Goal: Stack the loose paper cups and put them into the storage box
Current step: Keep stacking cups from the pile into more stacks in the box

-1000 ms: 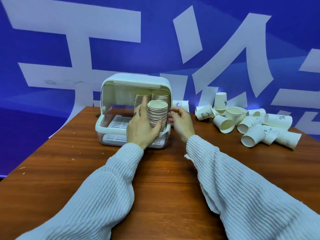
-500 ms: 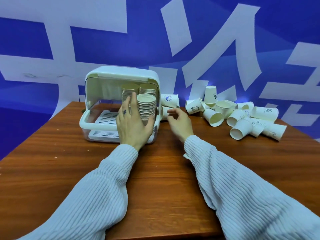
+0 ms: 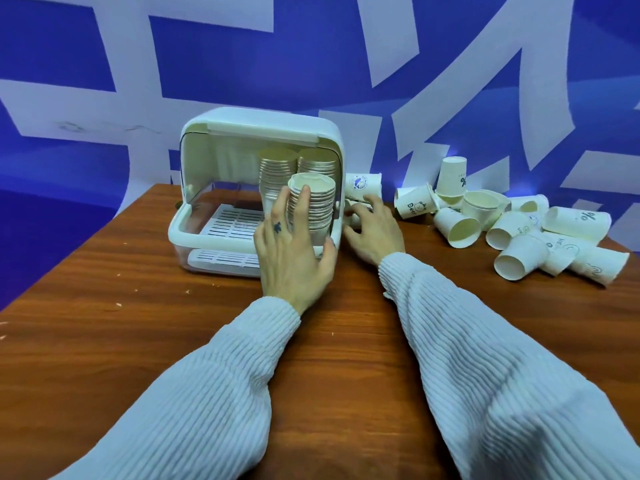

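A white storage box with its lid raised stands on the wooden table. Two cup stacks stand at its back right. My left hand grips a third stack of paper cups at the box's front right corner, fingers up its side and thumb round its base. My right hand lies just right of the box with fingers loosely spread, touching a cup lying on its side. Several loose cups lie scattered further right.
A printed cup lies on its side behind my right hand, next to the box. One cup stands upside down in the pile. A blue and white banner hangs behind the table. The box floor holds a slatted tray.
My right hand has moved away from the cup stack to the cups lying right of the box. My left hand keeps its grip on the stack. The camera view shifted.
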